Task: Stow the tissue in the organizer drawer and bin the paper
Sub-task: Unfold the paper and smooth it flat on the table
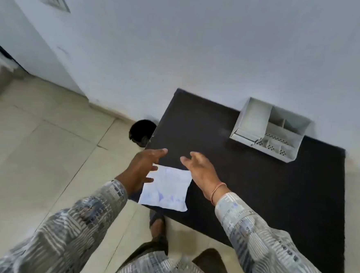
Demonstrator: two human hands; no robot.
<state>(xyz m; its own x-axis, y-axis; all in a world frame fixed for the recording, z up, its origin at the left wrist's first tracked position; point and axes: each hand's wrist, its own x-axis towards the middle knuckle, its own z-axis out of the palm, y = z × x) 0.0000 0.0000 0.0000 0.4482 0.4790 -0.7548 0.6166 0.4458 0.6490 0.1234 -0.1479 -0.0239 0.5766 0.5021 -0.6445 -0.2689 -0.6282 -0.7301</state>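
A white sheet with faint blue marks lies flat at the near left corner of the black table, slightly overhanging the edge; I cannot tell whether it is tissue or paper. My left hand hovers at its left edge with fingers spread, fingertips touching or just over the sheet. My right hand is open at the sheet's upper right corner, palm turned inward. A white plastic organizer with several compartments and a drawer stands at the table's far side by the wall. A black round bin sits on the floor behind the table's left corner.
A white wall runs behind the table. Beige tiled floor spreads to the left. My foot in a sandal stands just below the table's near edge.
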